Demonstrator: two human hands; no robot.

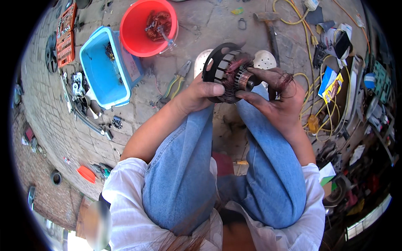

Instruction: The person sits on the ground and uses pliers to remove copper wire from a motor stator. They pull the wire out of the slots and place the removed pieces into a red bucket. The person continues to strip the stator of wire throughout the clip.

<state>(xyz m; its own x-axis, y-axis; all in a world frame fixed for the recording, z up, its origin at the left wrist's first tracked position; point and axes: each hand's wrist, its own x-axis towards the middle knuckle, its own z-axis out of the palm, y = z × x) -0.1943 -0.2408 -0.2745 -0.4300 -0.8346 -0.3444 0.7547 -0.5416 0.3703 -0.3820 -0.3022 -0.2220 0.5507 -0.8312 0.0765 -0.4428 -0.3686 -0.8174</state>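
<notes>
In front of my knees I hold a motor armature with dark red copper windings, pale metal core segments and a black fan-like ring on its left side. My left hand is closed around its lower left, thumb pressed along the near edge. The thumb and fingers of my right hand close about the ribbed copper commutator at the armature's right end. A loose tangle of thin copper wire lies against my right fingers. The undersides of both hands' grips are hidden.
Beyond my left arm stand a blue basin and a red bucket holding copper wire scraps. Pliers lie near my shoe. A hammer rests ahead. Yellow cable and mixed parts crowd the right; an orange tool case lies far left.
</notes>
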